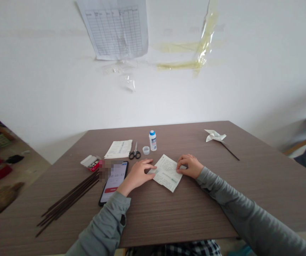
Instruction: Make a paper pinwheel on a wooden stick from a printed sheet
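A squarish sheet of printed paper [168,173] lies turned on the table like a diamond, between my two hands. My left hand [138,175] has its thumb and index finger at the left corner, which pokes up pale between them. At the right corner, the fingers of my right hand [191,166] are curled and pinch the edge. Just beyond the sheet stand a white glue bottle [153,141] with a blue top and a small clear cup [146,150]. Black-handled scissors [135,153] lie near my left hand.
A phone [114,183] showing a timer lies beside my left wrist. Dark thin sticks [69,201], an open small red-and-white box [91,163] and a stack of printed paper [119,148] are at left. A paper pinwheel [215,136] on a stick lies far right. A wall closes the back.
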A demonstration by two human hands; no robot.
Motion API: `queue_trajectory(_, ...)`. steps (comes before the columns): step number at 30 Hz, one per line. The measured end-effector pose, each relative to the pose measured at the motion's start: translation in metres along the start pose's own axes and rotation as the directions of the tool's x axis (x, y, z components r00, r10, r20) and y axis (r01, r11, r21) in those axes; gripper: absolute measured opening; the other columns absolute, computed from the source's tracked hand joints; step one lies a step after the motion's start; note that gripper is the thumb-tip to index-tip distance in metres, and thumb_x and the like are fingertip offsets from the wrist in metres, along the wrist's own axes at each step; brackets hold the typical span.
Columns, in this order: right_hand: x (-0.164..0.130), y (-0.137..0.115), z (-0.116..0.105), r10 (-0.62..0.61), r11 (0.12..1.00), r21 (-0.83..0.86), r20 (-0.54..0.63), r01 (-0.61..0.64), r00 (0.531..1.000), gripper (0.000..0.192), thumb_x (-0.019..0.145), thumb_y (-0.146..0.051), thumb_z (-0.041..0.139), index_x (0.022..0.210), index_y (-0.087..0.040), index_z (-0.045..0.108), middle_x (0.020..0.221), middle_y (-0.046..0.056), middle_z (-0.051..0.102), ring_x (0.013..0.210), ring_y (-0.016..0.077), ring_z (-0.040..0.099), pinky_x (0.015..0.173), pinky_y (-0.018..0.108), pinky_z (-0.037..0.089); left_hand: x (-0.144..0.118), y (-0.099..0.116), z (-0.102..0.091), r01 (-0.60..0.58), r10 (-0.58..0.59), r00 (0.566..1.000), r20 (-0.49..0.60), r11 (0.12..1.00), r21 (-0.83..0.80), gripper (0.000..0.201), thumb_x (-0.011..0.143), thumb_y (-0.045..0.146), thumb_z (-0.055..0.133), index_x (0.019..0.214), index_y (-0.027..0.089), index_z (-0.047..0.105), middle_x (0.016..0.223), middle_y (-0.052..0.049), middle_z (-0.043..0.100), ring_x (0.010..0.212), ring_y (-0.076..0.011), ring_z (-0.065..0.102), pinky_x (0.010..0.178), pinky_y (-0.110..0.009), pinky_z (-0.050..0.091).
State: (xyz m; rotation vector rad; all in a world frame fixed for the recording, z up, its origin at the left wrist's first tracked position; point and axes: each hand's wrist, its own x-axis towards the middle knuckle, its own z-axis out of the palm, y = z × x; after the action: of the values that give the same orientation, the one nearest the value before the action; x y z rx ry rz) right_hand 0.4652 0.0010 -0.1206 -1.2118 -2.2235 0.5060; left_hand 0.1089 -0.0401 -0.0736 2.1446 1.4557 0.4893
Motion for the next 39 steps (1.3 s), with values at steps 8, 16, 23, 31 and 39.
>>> queue_trajectory(8, 0.001, 0.006, 0.005, -0.033, 0.999, -0.029, 0.126, 0.037, 0.991, 0.037, 0.097, -0.031, 0.097, 0.133, -0.037, 0.102, 0.166, 0.012, 0.091, 0.16, 0.0485, 0.079, 0.139, 0.077, 0.058, 0.0, -0.003, 0.0, -0.019, 0.018, 1.0, 0.023, 0.999, 0.038, 0.042, 0.101, 0.024, 0.1, 0.143, 0.031, 0.102, 0.191, -0.014, 0.076, 0.183, -0.0442, 0.068, 0.158, -0.067, 0.047)
queue_trajectory(16, -0.007, -0.011, 0.01, 0.013, 0.986, -0.169, 0.154, 0.013, 0.988, 0.039, 0.106, -0.038, 0.092, 0.144, -0.044, 0.1, 0.172, 0.014, 0.087, 0.171, 0.0545, 0.068, 0.143, 0.095, 0.047, -0.005, 0.005, 0.009, -0.045, 0.054, 0.992, -0.116, 0.996, 0.081, 0.049, 0.111, 0.014, 0.083, 0.154, 0.03, 0.098, 0.184, -0.014, 0.082, 0.174, -0.0377, 0.077, 0.156, -0.06, 0.053)
queue_trajectory(23, -0.008, -0.033, 0.0, 0.001, 0.979, -0.203, 0.141, 0.028, 0.99, 0.038, 0.108, -0.049, 0.097, 0.144, -0.039, 0.102, 0.143, 0.016, 0.085, 0.144, 0.046, 0.078, 0.15, 0.096, 0.033, -0.008, 0.023, 0.016, -0.024, 0.034, 0.997, -0.068, 0.991, 0.135, 0.037, 0.117, 0.033, 0.089, 0.153, 0.031, 0.098, 0.186, -0.016, 0.081, 0.183, -0.0438, 0.067, 0.159, -0.071, 0.045)
queue_trajectory(31, -0.012, -0.031, 0.005, -0.033, 0.976, -0.209, 0.117, 0.057, 0.993, 0.037, 0.108, -0.05, 0.098, 0.143, -0.039, 0.102, 0.137, 0.014, 0.085, 0.132, 0.0423, 0.08, 0.146, 0.092, 0.043, -0.008, 0.023, 0.013, -0.022, 0.021, 1.0, 0.005, 0.984, 0.179, 0.049, 0.117, 0.028, 0.086, 0.164, 0.039, 0.095, 0.194, -0.01, 0.074, 0.191, -0.0485, 0.056, 0.16, -0.077, 0.041)
queue_trajectory(39, -0.006, -0.009, 0.008, -0.167, 0.975, -0.129, 0.1, 0.179, 0.981, 0.038, 0.108, -0.045, 0.097, 0.143, -0.03, 0.1, 0.148, 0.018, 0.091, 0.128, 0.0394, 0.084, 0.121, 0.063, 0.072, -0.006, 0.015, 0.01, -0.062, 0.055, 0.997, 0.049, 0.985, 0.161, 0.056, 0.117, 0.012, 0.071, 0.158, 0.039, 0.098, 0.191, -0.007, 0.077, 0.19, -0.0412, 0.059, 0.16, -0.076, 0.04)
